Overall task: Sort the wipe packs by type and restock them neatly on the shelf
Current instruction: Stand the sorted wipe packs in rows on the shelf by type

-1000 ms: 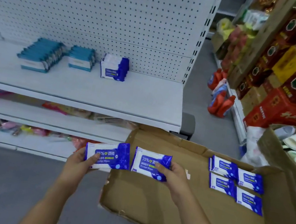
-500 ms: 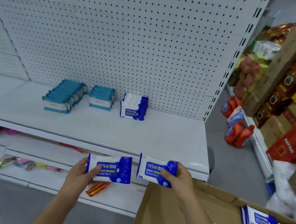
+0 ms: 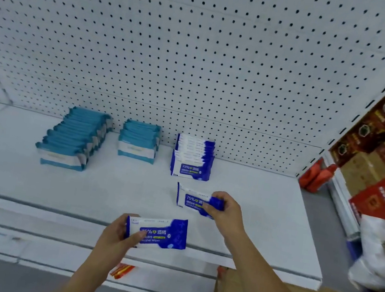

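Here, glossy rectangular pack in left hand, 2nd pack in right hand

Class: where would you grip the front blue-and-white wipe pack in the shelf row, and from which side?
Probably its top edge, pinched from above and in front: the soft blue-and-white wipe pack stands upright on the white metal shelf, its back against the row behind.

left-hand pack, right-hand pack blue-white | far-left stack teal-white | pegboard white, dark dots | shelf white
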{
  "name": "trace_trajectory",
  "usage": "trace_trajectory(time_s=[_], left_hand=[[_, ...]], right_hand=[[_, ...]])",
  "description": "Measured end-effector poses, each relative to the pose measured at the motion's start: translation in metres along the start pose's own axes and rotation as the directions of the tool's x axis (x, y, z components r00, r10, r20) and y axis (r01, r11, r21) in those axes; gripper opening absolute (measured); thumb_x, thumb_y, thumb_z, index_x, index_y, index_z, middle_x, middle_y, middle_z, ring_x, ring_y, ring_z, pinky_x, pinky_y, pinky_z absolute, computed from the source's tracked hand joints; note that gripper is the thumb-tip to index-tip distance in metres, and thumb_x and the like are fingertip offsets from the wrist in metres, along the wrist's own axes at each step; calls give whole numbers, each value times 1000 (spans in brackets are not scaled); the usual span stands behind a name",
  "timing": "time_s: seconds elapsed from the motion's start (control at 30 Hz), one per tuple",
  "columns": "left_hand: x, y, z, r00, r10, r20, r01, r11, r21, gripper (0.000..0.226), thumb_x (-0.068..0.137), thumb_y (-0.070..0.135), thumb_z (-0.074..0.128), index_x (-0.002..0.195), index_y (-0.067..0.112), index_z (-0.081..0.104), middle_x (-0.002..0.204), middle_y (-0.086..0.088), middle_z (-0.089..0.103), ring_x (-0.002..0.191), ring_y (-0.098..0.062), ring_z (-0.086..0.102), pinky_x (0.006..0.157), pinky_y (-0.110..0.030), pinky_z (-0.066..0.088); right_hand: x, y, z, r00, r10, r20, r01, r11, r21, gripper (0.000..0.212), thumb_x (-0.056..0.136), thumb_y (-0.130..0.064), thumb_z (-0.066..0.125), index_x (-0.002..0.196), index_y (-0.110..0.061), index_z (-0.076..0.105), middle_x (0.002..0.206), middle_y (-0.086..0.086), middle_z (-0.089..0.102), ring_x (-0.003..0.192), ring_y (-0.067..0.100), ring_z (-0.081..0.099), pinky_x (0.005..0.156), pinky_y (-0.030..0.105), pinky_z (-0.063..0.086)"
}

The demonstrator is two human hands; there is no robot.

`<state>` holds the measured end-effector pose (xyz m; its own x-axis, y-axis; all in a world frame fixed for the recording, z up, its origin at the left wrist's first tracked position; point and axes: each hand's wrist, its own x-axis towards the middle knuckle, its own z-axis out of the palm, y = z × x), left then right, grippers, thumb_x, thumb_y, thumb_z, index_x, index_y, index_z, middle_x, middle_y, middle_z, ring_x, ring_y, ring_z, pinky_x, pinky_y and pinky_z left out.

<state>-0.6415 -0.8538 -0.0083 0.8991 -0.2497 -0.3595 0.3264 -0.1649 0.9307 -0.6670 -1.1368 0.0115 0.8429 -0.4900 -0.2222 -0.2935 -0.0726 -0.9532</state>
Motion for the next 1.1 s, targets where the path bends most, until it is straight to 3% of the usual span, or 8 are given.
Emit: trace_trajectory(time_s=[0.3,0.47,0.57,0.7,0.8,0.9,1.03,1.1], left_hand=[[103,25,-23,991,40,129,-50,996,79,26,85,13,75,106,19,62,96,3,76,94,-13,71,74,-25,60],[143,26,4,973,105,204,-120,991,62,24,81,4,78,100,14,65,96,2,75,92,-15,71,76,-22,58],[165,27,21,964,143,223,-159,986,52,26,79,3,80,99,16,68,102,4,74,96,-18,70,80,-25,57],[195,32,38,961,207,184,-232,964,129,31,76,0,82,94,20,65,119,9,60,103,-13,63,81,-14,52],[212,33,48,960,239,144,-267,938,222,33,78,10,83,96,26,61,127,8,51,113,-10,55,91,-24,52],[223,39,56,944,292,153,-323,912,253,32,80,15,82,103,22,60,127,12,49,110,-3,54,88,-17,51],[228,41,67,925,349,151,-376,898,227,38,81,16,81,110,24,58,129,8,56,113,-11,60,86,-17,55],[226,40,71,937,327,120,-347,913,216,44,81,20,82,115,28,55,125,13,57,114,-12,61,84,-19,57]], right_hand=[[95,-2,44,948,-123,-293,28,952,-306,31,74,-12,84,87,-29,61,99,-2,60,80,6,59,79,22,48],[109,-1,56,931,-89,-353,7,973,-229,50,72,-8,85,106,-22,52,105,-1,54,89,9,59,70,10,45],[115,4,64,933,-118,-339,34,969,-244,48,71,-12,87,101,-19,52,106,2,54,92,12,59,76,23,53],[117,2,67,939,-137,-315,59,968,-243,42,73,-13,87,92,-20,50,101,-2,55,89,5,57,70,15,48],[115,1,63,956,-145,-254,107,982,-158,32,80,-8,79,89,-17,49,93,-2,61,75,-2,55,65,13,45],[116,3,61,972,-106,-210,101,994,-36,28,91,-12,69,108,-18,48,108,-5,63,90,0,61,68,16,51],[119,10,57,971,93,-219,1,918,397,59,85,-13,65,136,-25,39,131,-6,52,116,10,57,76,19,53],[116,18,58,985,103,-136,-61,956,287,77,80,-9,70,142,-31,29,133,-17,45,116,-3,54,78,17,53]])
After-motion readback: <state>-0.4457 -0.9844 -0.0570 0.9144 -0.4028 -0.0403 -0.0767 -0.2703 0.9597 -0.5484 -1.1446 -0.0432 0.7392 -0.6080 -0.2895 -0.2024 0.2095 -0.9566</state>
